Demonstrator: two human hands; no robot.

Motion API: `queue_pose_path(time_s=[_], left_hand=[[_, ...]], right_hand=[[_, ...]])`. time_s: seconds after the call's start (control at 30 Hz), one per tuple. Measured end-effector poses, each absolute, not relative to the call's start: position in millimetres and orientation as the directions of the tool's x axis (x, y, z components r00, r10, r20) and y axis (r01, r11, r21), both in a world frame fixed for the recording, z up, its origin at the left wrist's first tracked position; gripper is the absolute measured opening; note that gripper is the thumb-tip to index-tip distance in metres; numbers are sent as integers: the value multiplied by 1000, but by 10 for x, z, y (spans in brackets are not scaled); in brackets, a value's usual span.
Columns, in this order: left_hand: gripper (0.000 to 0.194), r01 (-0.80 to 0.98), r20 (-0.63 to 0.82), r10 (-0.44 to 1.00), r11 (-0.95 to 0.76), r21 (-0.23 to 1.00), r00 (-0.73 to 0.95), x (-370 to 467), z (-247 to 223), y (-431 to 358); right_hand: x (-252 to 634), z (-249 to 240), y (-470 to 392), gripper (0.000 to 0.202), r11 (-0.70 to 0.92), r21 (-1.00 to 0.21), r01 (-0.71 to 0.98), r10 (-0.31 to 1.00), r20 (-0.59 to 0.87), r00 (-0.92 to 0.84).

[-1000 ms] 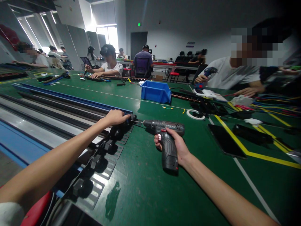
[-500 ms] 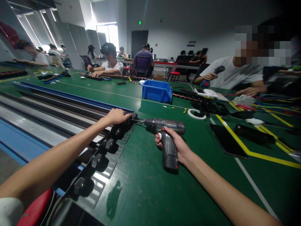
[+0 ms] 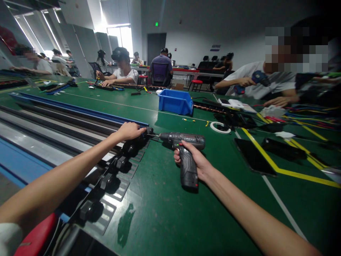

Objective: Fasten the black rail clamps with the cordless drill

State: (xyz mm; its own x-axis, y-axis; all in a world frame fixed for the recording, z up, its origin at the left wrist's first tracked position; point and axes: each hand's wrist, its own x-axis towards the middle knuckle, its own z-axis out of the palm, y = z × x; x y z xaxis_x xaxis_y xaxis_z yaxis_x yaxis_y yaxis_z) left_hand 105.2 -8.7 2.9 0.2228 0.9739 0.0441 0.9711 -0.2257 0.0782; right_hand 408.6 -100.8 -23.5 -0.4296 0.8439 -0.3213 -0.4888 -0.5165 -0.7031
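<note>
My right hand point(image 3: 199, 159) is wrapped round the pistol grip of a black cordless drill point(image 3: 188, 172), with a finger at the trigger. A small light glows on the drill. Its long thin bit point(image 3: 153, 135) points left at the farthest black hexagonal knob point(image 3: 150, 131) on the row of rail ends; whether the tip touches a screw is too small to tell. My left hand point(image 3: 130, 131) lies over the end of the long rails point(image 3: 66, 122), with its fingers closed against that knob. Its far-side fingers are partly hidden.
More black knobs point(image 3: 108, 182) and slotted plates point(image 3: 119, 189) line the rail ends toward me. A blue bin point(image 3: 176, 102), a white tape ring point(image 3: 220, 127) and a dark tablet point(image 3: 254, 156) lie on the green table point(image 3: 160, 213). Across it, a co-worker point(image 3: 252, 89) holds a blue drill.
My hands and the drill keep their places at the rail end, with the whole view shifted slightly. The co-worker at right has raised and turned their drill rightward.
</note>
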Motion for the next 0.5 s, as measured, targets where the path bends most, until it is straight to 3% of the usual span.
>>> queue_pose_path(time_s=[0.33, 0.5], left_hand=[[75, 971, 79, 972, -226, 74, 220, 1036, 13, -102], [70, 954, 118, 971, -230, 192, 210, 1007, 68, -148]], right_hand=[[4086, -183, -1048, 28, -572, -683, -454, 807, -370, -460], [4157, -247, -1096, 31, -533, -692, -488, 829, -313, -463]])
